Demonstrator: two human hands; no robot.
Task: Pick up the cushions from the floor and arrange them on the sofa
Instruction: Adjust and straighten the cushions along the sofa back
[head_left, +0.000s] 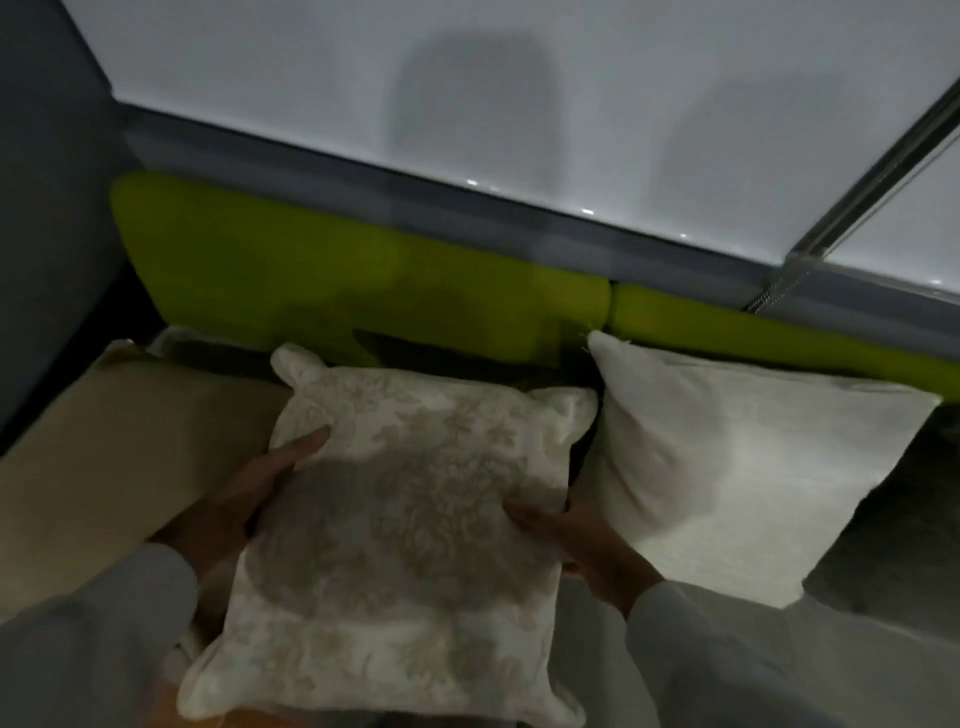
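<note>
The patterned cushion (405, 519) is gripped at its two side edges, one hand to each. That is probably so it stays flat and square while it is steered into the gap on the sofa. The left hand (244, 499) takes the left edge with its thumb lying on the top face. The right hand (576, 540) takes the right edge the same way. On both hands the fingers go under the cushion and out of sight, so each hand is clamped on it between thumb and hidden fingers.

The cushion is off the floor, tilted with its far edge raised and pointing toward the green backrest (337, 275). Whether its near edge rests on anything cannot be told.

It is square and plump, cream with a faded beige floral pattern, and its corners pull out into small ears. The cover dents softly under the thumbs, so it should squash easily on landing.

Just beside it on the right, a plain white cushion (727, 467) leans upright against the backrest, presumably already arranged. To the left lies a long beige cushion (114, 441). A glossy white wall (519, 104) rises behind the backrest.
</note>
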